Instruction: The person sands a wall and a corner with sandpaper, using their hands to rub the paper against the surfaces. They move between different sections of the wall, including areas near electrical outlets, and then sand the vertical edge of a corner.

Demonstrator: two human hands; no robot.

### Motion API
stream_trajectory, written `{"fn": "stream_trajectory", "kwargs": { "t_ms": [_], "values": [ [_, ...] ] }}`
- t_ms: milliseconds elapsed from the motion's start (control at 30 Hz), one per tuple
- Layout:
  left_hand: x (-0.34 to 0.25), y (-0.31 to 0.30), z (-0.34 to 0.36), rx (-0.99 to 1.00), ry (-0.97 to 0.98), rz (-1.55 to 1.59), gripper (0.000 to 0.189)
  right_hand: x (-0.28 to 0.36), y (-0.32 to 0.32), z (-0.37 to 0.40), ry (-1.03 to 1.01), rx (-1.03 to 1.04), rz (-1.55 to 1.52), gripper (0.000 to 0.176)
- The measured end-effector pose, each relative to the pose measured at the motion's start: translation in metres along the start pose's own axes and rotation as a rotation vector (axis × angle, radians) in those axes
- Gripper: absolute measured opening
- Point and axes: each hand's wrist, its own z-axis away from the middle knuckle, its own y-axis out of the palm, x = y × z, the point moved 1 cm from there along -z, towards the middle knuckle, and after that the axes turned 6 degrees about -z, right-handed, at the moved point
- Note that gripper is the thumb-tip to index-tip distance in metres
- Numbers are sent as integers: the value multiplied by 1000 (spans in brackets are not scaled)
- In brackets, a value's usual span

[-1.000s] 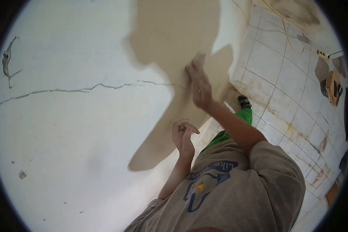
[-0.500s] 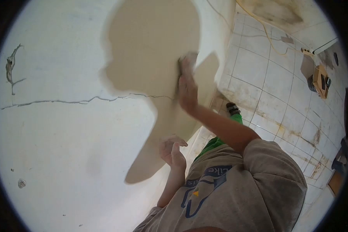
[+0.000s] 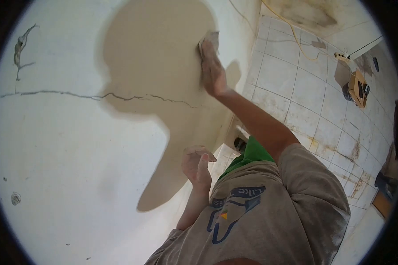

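Observation:
My right hand (image 3: 213, 73) lies against the pale wall (image 3: 75, 150), its arm stretched far up. Under its fingers is a dusty, greyish flat piece that looks like sandpaper (image 3: 215, 37), partly hidden by the hand. Lower down, my left hand (image 3: 197, 165) is held close to the wall, fingers loosely bent and thumb apart, with nothing in it. Whitish dust coats its fingers. A jagged crack (image 3: 115, 96) runs sideways across the wall and fades out left of my right wrist. My shadow falls over this stretch of wall.
A chipped gouge (image 3: 18, 51) and a small round patch (image 3: 16, 198) mark the wall at left. White floor tiles (image 3: 303, 84), stained in places, lie to the right. On them stands an open cardboard box (image 3: 357, 89) with dark items. A yellow cable (image 3: 292, 27) hangs at the far end.
My right hand has slid up the wall with the flat piece. My left hand stays nearly in place. The view has shifted slightly, and the crack sits higher in it.

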Motion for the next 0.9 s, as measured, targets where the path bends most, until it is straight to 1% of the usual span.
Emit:
{"fn": "stream_trajectory", "kwargs": {
  "t_ms": [100,133,200,300,333,400,467,533,567,633,700,767,800,833,900],
  "values": [
    [-8,-3,-1,-24,21,96,14,4,4,-14,200,-145,-85,50],
    [-6,-5,-2,-37,24,90,11,14,10,-7,238,-131,-51,50],
    [-2,-10,-1,-56,31,87,6,50,21,32,309,-107,28,50],
    [-10,-3,-10,-126,5,49,5,91,25,108,248,53,-51,55],
    [-10,-4,-12,-86,26,81,6,97,27,124,226,107,-80,57],
    [-9,-11,-15,-8,66,133,10,105,31,135,263,152,-21,59],
    [-12,-12,-16,-2,47,165,13,112,36,143,299,152,-2,59],
    [-19,-8,-19,4,71,188,15,105,33,125,307,111,-14,56],
    [-21,-7,-21,-1,100,194,16,99,30,104,283,47,-45,54],
    [-26,-7,-20,-1,148,183,16,90,21,47,237,-63,-114,52],
    [-29,-13,-22,25,191,145,17,90,10,-9,254,-92,-60,52],
    [-26,-18,-22,82,199,150,19,94,12,-44,464,-113,-243,53],
    [-23,-20,-19,114,196,155,20,99,11,-45,503,-102,-233,53],
    [-20,-25,-14,140,130,132,20,103,11,-47,543,-90,-222,53],
    [-13,-36,-2,201,-5,79,22,121,8,-26,483,-25,-20,53]
  ]
}}
